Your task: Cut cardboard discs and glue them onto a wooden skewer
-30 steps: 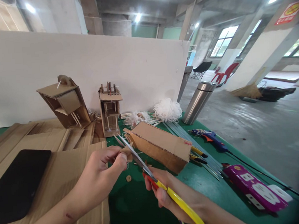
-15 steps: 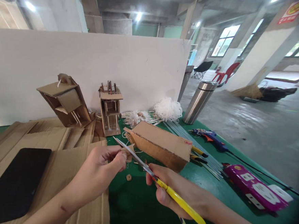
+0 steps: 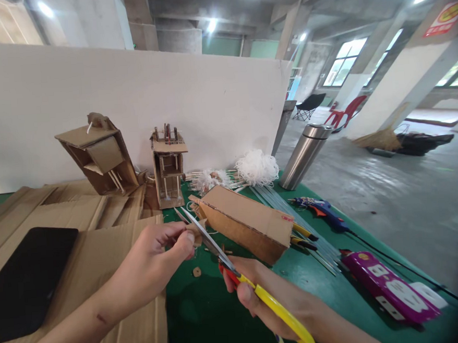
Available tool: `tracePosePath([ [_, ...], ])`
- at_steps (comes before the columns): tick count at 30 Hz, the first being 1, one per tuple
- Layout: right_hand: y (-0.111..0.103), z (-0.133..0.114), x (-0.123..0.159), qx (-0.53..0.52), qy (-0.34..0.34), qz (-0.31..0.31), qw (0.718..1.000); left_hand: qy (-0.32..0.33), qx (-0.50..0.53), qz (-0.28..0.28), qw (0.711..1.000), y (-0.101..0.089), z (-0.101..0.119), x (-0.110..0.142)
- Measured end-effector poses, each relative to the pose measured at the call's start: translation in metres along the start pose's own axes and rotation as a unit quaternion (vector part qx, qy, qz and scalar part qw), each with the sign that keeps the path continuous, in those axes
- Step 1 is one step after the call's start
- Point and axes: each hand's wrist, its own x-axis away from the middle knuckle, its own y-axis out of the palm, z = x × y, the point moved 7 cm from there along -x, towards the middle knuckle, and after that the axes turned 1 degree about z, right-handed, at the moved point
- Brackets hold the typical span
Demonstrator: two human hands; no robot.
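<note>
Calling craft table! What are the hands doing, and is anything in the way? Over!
Left hand pinching small cardboard piece. Right hand gripping yellow-handled scissors, slightly open, right at the piece. Cardboard box close behind. Over.

On our green desk (image 3: 207,314) we see a cardboard box (image 3: 247,212), with a glue gun (image 3: 328,214) and purple power strip (image 3: 392,288) right of it, flattened cardboard (image 3: 111,247) left of it.

No wording can be read for certain. A sign (image 3: 445,19) on the pillar (image 3: 410,70) carries a yellow round symbol above a red band with blurred lettering. Red marks (image 3: 287,218) on the cardboard box (image 3: 247,209) are too small to read.
</note>
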Motion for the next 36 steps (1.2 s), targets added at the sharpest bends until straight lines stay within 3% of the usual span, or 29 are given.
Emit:
tracePosePath([
  [14,-0.001,-0.007,0.0,-0.037,0.007,0.012,0.999,0.013,-0.025,0.027,0.999,-0.002,0.004,0.003],
  [23,-0.004,-0.015,-0.002,-0.037,-0.014,0.017,0.999,0.012,-0.042,0.081,0.996,-0.003,0.007,0.007],
  [31,-0.007,-0.01,0.001,0.046,-0.059,0.0,0.997,0.006,-0.031,0.005,0.999,-0.007,0.008,-0.001],
  [36,-0.008,-0.009,0.003,0.087,-0.035,-0.01,0.996,-0.005,-0.034,-0.029,0.999,-0.009,0.01,-0.001],
])
